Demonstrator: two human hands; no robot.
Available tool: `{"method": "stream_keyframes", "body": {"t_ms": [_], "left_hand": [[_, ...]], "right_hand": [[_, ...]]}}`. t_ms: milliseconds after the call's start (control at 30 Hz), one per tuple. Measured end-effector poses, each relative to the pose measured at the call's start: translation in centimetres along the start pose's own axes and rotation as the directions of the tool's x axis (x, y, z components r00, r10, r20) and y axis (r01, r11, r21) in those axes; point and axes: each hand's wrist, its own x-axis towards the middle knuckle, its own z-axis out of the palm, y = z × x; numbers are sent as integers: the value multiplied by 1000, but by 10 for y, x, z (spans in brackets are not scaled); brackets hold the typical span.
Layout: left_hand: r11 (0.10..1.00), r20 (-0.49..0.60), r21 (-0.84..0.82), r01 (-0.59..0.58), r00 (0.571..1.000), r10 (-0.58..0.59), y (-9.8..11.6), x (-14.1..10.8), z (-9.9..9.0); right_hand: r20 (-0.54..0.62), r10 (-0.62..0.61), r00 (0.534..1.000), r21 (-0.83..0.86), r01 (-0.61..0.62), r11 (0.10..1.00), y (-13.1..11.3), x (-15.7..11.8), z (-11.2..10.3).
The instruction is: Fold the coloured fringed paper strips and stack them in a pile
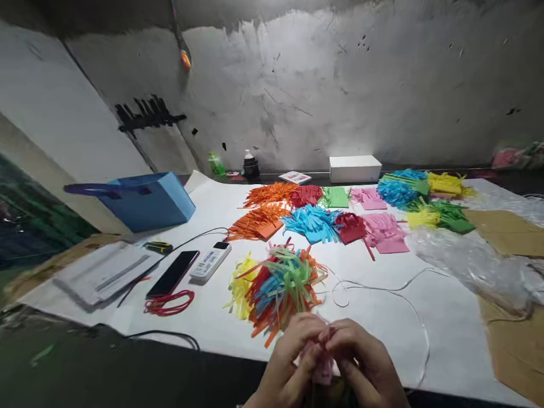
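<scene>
At the table's front edge my left hand (297,354) and my right hand (357,354) meet, fingers closed on a piece of pink paper (323,369). Most of that paper is hidden by my fingers. Just beyond them lies a bunch of fringed paper tassels (280,283) in yellow, red, blue, orange and light green. A thin white string (382,289) runs from near this bunch to the right in loose curves. Farther back are fringed paper pieces in orange (259,221), blue (312,222), dark red (351,228) and pink (386,232).
To the left are a blue gift bag (148,201), a phone (173,275), a white device (210,262), a red cord (170,303) and papers (106,272). A white box (355,169) stands by the wall. Clear plastic (463,263) and cardboard (510,340) lie right.
</scene>
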Motion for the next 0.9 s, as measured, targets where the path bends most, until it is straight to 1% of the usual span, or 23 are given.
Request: {"method": "stream_keyframes", "body": {"t_ms": [33, 100, 133, 167, 200, 233, 367, 433, 500, 567, 633, 700, 800, 900], "left_hand": [[996, -11, -53, 76, 997, -77, -3, -2, 4], [967, -25, -158, 200, 978, -207, -8, -5, 11], [946, -30, -209, 249, 965, -260, -10, -5, 14], [918, -40, -268, 292, 949, -313, -11, -5, 17], [892, -44, -321, 319, 936, -350, -11, -5, 19], [870, -46, -361, 336, 925, -376, -11, -4, 20], [831, -76, -414, 371, 896, -438, -8, -2, 24], [797, -76, -465, 386, 879, -470, -7, -2, 26], [721, -38, -553, 416, 852, -521, -7, -2, 28], [627, 17, -640, 444, 824, -566, -9, -3, 30], [538, 71, -709, 455, 806, -588, -11, -3, 31], [473, 111, -752, 460, 795, -597, -11, -2, 31], [423, 147, -770, 478, 777, -612, -12, -2, 30], [386, 179, -787, 482, 776, -605, -17, -3, 32]], "right_hand": [[-54, 41, 998, -28, -42, 999, 2, -5, -1], [-153, 124, 980, -69, -135, 988, 7, -16, -2], [-198, 166, 966, -82, -185, 979, 8, -21, -2], [-256, 224, 940, -90, -254, 963, 9, -25, -1], [-297, 274, 915, -89, -312, 946, 9, -29, 0], [-315, 303, 899, -88, -346, 934, 9, -32, 1], [-291, 294, 910, -155, -348, 925, 5, -38, 7], [-303, 311, 901, -185, -376, 908, 3, -37, 8], [-299, 341, 891, -191, -406, 894, 2, -36, 7], [-269, 355, 895, -178, -408, 895, 1, -34, 6], [-244, 356, 902, -164, -400, 902, 0, -33, 5], [-249, 367, 896, -152, -410, 899, -3, -31, 5], [-273, 418, 867, -103, -458, 883, -7, -29, 5], [-257, 463, 848, -5, -480, 877, -12, -26, 6]]}}
